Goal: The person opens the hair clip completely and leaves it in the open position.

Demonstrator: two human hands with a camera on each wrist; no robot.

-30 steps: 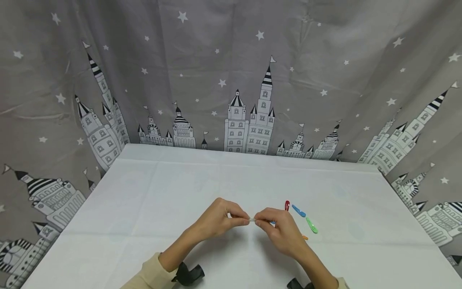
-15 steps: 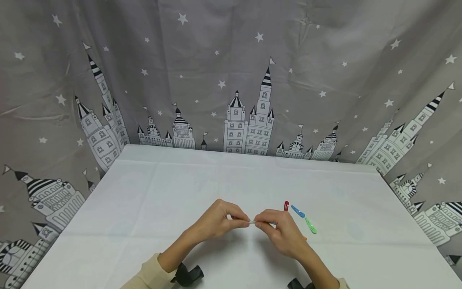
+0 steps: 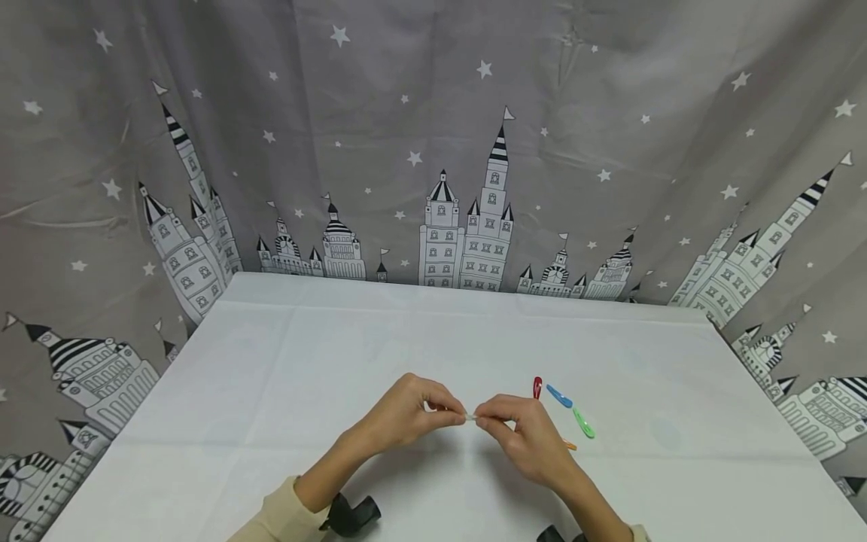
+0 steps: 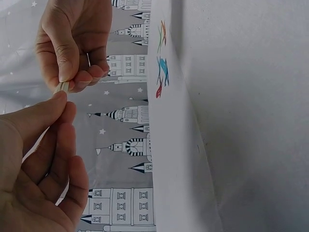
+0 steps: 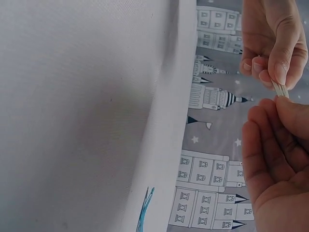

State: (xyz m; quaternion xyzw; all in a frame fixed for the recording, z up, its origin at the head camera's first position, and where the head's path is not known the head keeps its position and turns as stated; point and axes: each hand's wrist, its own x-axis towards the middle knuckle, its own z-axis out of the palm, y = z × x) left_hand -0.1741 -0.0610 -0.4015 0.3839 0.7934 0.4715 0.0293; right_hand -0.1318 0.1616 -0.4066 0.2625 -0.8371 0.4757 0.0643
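Note:
A small pale cream hair clip (image 3: 470,417) is stretched between both hands, raised above the white table. My left hand (image 3: 415,410) pinches one end between thumb and index finger. The thumb and index finger of my right hand (image 3: 524,433) pinch the other end. Up close in the left wrist view, a short striped piece of the clip (image 4: 61,87) shows between the fingertips, the rest covered by them. In the right wrist view the same clip (image 5: 280,90) shows lines along its length, and the right hand's other fingers are loosely bent.
Beside the right hand lie a red hair clip (image 3: 537,387), a blue clip (image 3: 559,396), a green clip (image 3: 583,423) and an orange clip (image 3: 570,445), the last partly covered by that hand. A grey castle-print curtain (image 3: 379,150) hangs behind the white table (image 3: 325,339).
Both hands keep their pinch on the pale hair clip and have shifted very slightly left. The loose clips lie as before.

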